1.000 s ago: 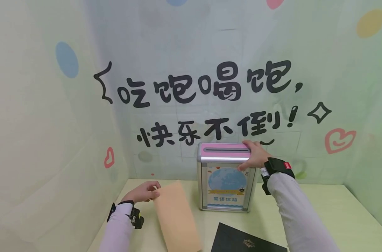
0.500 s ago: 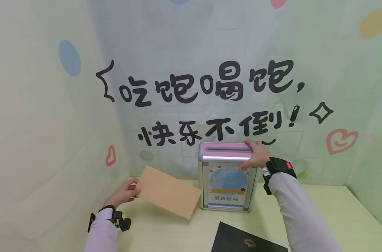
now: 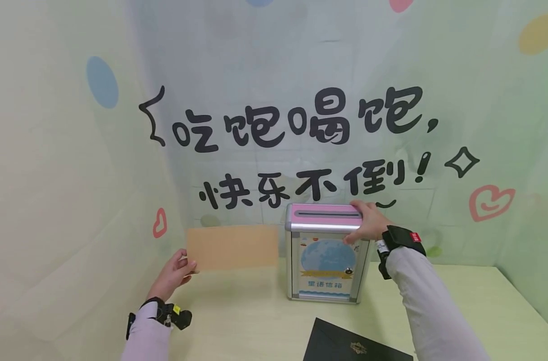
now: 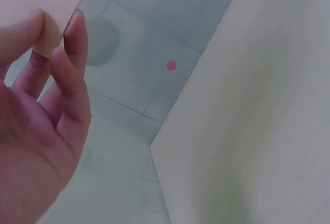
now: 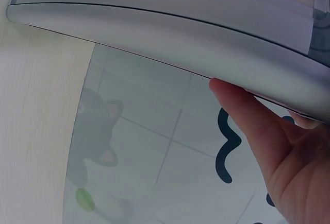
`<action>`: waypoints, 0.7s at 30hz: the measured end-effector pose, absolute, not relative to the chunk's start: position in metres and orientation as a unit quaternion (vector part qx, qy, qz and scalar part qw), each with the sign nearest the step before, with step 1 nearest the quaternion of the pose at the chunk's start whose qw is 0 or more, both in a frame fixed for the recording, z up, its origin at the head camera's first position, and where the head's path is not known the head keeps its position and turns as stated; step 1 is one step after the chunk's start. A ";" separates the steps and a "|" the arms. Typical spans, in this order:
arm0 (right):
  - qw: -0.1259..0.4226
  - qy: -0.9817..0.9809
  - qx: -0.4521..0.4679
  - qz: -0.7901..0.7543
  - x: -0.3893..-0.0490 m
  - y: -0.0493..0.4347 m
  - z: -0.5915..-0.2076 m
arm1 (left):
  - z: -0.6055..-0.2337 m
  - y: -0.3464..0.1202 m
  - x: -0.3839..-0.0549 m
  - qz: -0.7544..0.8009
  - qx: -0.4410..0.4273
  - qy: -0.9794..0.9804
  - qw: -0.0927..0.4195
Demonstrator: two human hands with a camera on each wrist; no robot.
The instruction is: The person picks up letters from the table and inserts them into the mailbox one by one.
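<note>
My left hand (image 3: 171,275) pinches a plain tan envelope (image 3: 233,247) by its lower left corner. The envelope is held up over the table, long side level, just left of a mailbox (image 3: 292,265). In the left wrist view thumb and fingers close on the envelope's corner (image 4: 54,0). The mailbox stands upright, silver-framed, with a pink top, a narrow slot (image 3: 328,214) and a picture on its front. My right hand (image 3: 370,221) grips its top right corner, thumb on the front, fingers over the top. The right wrist view shows that hand (image 5: 278,157) against the box's metal side (image 5: 154,33).
A black envelope-like sheet with a gold emblem (image 3: 358,348) lies at the table's front, partly out of frame. Behind the pale table (image 3: 445,301) rises a printed backdrop (image 3: 274,60) with large black characters. Another backdrop panel (image 3: 66,200) borders the left side.
My left hand has moved left and lifted the envelope, turning it from lengthwise toward me to level and facing me. The right hand stays on the mailbox, which has not moved.
</note>
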State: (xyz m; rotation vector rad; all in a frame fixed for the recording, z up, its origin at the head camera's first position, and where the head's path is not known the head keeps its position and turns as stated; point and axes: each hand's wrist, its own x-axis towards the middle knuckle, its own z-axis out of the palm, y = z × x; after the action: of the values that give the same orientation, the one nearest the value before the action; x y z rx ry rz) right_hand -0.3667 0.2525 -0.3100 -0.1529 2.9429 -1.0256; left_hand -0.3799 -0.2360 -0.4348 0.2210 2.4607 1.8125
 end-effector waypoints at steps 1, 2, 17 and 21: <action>0.011 0.943 -0.049 -0.328 -0.367 0.253 -0.310 | -0.434 -0.234 -0.380 0.598 0.066 0.798 0.030; 0.011 0.943 -0.049 -0.329 -0.368 0.253 -0.311 | -0.433 -0.232 -0.380 0.604 0.062 0.795 0.022; 0.003 0.944 -0.053 -0.327 -0.373 0.259 -0.319 | -0.412 -0.214 -0.389 0.685 0.011 0.726 -0.060; 0.003 0.944 -0.056 -0.326 -0.374 0.259 -0.319 | -0.407 -0.212 -0.390 0.705 -0.001 0.705 -0.076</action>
State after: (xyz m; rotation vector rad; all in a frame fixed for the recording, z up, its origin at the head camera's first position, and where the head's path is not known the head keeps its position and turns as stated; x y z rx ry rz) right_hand -0.3736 0.2593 -0.3194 -0.1743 2.9605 -1.0209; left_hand -0.3896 -0.2117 -0.4067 -0.0033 2.3277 2.3303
